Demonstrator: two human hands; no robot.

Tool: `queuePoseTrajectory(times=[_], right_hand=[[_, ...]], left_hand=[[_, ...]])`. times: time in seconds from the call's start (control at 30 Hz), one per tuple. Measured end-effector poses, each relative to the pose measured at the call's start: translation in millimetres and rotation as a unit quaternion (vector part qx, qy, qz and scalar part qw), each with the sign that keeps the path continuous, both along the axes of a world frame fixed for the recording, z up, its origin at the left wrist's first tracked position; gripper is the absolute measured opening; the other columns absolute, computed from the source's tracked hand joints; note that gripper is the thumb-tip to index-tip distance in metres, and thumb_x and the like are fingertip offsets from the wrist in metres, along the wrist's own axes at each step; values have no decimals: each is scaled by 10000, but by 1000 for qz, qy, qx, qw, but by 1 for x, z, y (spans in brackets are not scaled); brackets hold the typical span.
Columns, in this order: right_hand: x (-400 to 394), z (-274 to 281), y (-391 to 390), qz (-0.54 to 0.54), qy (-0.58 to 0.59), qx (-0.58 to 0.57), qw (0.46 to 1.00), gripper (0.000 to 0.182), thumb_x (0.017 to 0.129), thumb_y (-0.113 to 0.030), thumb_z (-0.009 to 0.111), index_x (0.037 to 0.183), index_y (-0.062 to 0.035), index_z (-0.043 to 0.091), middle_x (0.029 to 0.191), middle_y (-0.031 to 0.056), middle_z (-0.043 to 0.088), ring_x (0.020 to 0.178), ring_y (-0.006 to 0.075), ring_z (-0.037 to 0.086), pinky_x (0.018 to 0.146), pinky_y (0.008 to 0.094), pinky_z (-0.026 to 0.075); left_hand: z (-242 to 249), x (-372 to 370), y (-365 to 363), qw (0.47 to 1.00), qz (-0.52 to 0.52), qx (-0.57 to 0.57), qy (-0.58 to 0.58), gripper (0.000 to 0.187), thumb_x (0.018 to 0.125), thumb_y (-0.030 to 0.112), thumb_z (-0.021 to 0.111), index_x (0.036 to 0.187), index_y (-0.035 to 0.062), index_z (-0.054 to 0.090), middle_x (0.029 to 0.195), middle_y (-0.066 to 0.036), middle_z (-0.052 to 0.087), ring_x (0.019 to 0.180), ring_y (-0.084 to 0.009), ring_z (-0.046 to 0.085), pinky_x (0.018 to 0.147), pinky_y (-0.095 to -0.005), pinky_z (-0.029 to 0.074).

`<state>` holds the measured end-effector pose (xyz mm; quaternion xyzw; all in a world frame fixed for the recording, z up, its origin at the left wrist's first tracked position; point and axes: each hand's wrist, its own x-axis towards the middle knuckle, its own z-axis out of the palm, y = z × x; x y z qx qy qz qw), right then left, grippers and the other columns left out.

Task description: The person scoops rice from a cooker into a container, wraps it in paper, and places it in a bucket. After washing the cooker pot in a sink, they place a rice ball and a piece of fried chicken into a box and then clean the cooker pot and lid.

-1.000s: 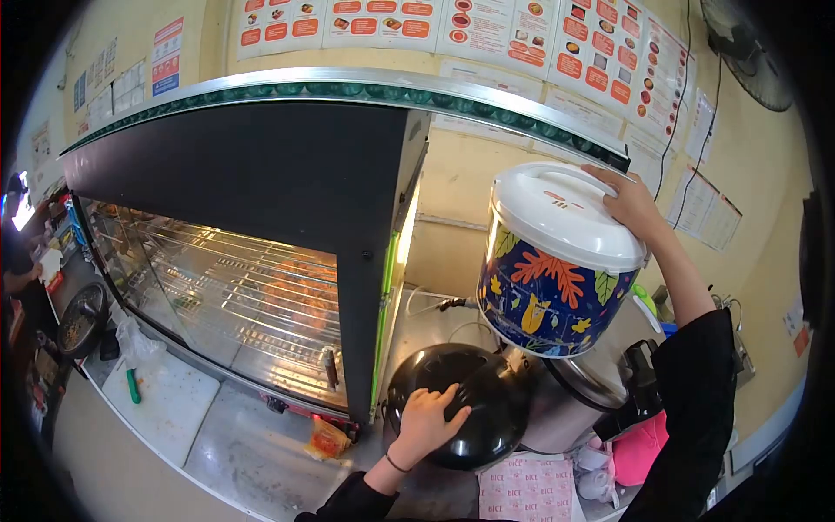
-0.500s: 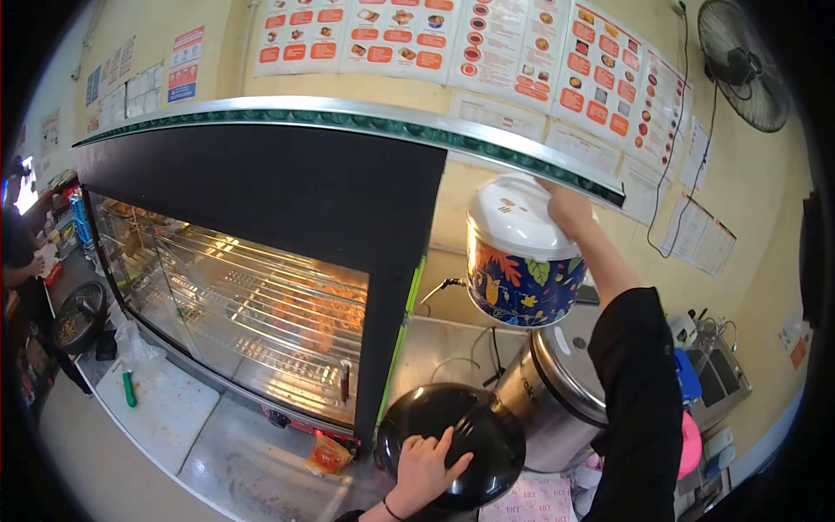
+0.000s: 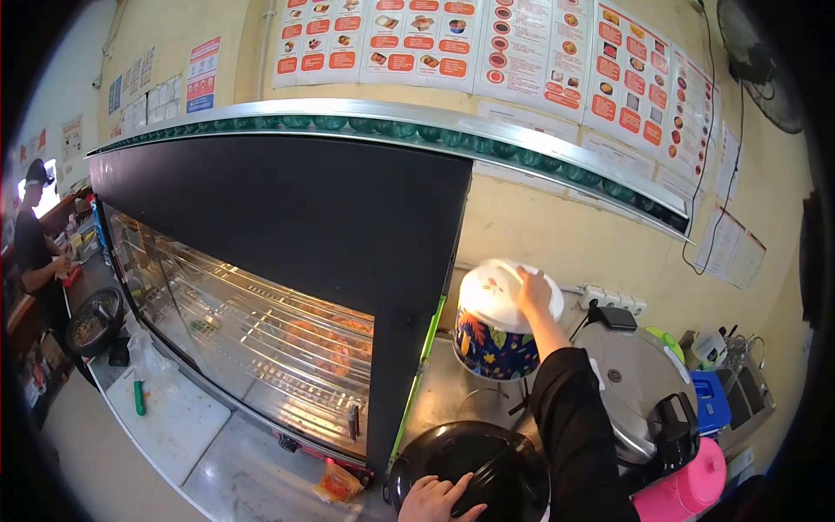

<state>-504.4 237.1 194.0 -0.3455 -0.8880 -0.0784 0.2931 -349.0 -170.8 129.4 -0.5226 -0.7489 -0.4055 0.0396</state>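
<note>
My right hand grips the top of a rice cooker with a white lid and a dark blue leaf-and-flower print. The cooker is upright over the steel counter, just right of the glass food warmer. My left hand lies with fingers spread at the near side of a glossy black round pan, low in the view. Part of that hand is cut off by the lower frame edge.
Right of my arm stands a large steel cooker with black handles, beside a pink jug and a blue container. A green-handled knife lies on the white cutting board. Another person stands far left.
The rice cooker has come down and a little left with my right hand on it. The view has shifted, showing more of the steel cooker and pink jug. My left hand stays at the black pan.
</note>
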Motion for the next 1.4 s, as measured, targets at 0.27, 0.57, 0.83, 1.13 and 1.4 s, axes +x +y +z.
queuePoseTrajectory(times=[0.27, 0.57, 0.83, 1.13, 1.4], right_hand=[[-22, -91, 10, -65, 45, -147, 986, 436, 731, -149, 503, 1158, -212, 440, 1052, 213, 465, 871, 349, 543, 691, 414, 460], [-42, -6, 13, 13, -183, -367, 912, 693, 589, -138, 651, 1219, -100, 366, 1043, 177, 515, 904, 304, 525, 669, 380, 457], [-46, 12, 75, 149, -23, -642, 751, 418, 691, -136, 620, 1049, -16, 442, 822, 160, 530, 620, 259, 534, 531, 359, 459], [70, 101, -6, 70, -47, -105, 991, 749, 712, -511, 526, 1232, -14, 318, 1201, 227, 386, 1134, 367, 341, 919, 445, 302], [292, 229, -114, 169, -159, -115, 966, 521, 759, -373, 555, 1140, -33, 456, 1040, 177, 524, 955, 280, 506, 803, 344, 409]], left_hand=[[9, -3, 19, 999, -41, -20, -3, 484, 713, 333, 593, 1053, -1, 506, 707, -132, 506, 700, -256, 514, 835, -354, 363], [10, 1, 25, 999, -31, -36, -10, 498, 691, 322, 613, 1081, 34, 502, 736, -132, 509, 737, -260, 511, 850, -362, 353], [62, -86, 121, 660, -174, 232, -693, 668, 829, 330, 455, 1317, 55, 91, 1316, -164, 224, 1221, -232, 243, 948, -355, 278], [97, -168, 276, 460, -331, 262, -782, 865, 746, 592, 319, 1300, 1, 17, 1356, -205, 28, 1256, -323, 20, 989, -493, 12], [146, -202, 298, 599, -367, 324, -634, 935, 687, 679, 334, 1320, 53, 50, 1368, -171, -18, 1273, -250, -37, 992, -464, -10]])
